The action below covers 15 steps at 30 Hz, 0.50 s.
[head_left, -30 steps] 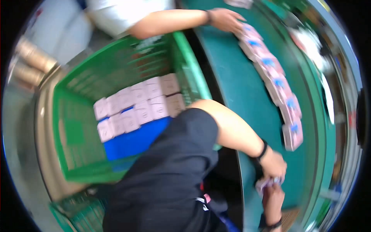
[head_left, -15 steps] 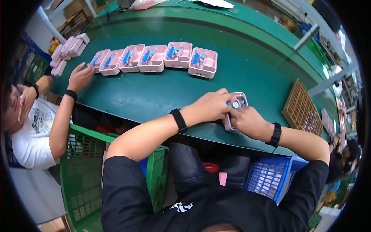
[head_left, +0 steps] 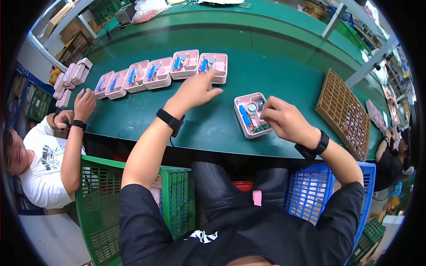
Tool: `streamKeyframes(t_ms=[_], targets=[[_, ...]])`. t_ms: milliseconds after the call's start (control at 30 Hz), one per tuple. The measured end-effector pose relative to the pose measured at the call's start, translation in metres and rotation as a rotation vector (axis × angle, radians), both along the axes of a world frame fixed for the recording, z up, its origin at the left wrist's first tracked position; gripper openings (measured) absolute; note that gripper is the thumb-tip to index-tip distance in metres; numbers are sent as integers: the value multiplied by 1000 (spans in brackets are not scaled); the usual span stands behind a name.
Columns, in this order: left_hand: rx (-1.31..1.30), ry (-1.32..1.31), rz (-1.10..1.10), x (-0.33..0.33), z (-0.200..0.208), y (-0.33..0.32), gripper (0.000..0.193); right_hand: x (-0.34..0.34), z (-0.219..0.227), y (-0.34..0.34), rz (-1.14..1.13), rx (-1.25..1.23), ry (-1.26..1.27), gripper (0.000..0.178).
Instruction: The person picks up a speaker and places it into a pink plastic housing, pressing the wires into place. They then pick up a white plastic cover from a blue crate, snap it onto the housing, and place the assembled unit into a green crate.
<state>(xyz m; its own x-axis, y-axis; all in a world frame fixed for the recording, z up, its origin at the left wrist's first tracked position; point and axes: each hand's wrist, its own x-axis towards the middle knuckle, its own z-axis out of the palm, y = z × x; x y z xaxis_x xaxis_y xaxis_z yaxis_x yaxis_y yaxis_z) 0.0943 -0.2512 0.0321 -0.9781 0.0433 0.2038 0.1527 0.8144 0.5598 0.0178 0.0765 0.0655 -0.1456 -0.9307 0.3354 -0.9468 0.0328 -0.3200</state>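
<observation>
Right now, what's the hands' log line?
left hand: open, at row's right-end pink plastic box | right hand: at right edge of nearer pink plastic box

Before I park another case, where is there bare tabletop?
The widest patch of green table lies beyond the single pink case, between the row of pink cases and the brown compartment tray. A smaller one separates the left hand from the single pink case. It's crowded along the row and around the right hand.
</observation>
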Motion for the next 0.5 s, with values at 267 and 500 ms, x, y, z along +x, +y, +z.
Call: streamKeyframes(t_ms=[267,500], targets=[[-183,-84,143,-2,-11,-26,52,22,-23,19,-14,-55,-60,21],[-185,20,1,-3,-17,-18,34,-15,-54,-16,-293,-74,163,23]])
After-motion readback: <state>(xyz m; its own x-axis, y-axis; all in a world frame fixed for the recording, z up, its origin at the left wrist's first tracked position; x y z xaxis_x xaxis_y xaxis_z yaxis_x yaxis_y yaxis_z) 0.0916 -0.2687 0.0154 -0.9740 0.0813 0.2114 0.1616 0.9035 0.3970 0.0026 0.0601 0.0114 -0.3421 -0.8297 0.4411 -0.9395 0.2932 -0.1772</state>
